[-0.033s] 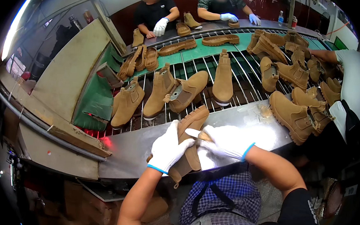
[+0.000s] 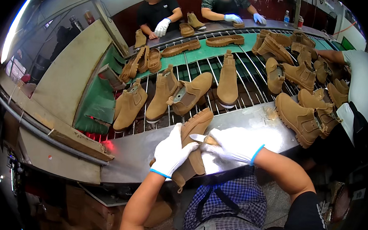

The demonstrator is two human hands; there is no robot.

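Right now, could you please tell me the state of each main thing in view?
Left hand: gloved, closed on the held boot
Right hand: gloved, closed around the bladed tool
Held boot: slanted, sole edge showing
Bladed tool: blade exposed
Loose soles: no uppers attached
Plastic bottle: upright
Left lamp: lit

Can't see part of the boot [image 2: 198,124] beneath the left hand [image 2: 171,151], or the knife handle [image 2: 210,140]'s rear inside the right hand [image 2: 232,145]; beyond, glimpsing a top-cropped camouflage-sleeved person [image 2: 223,8].
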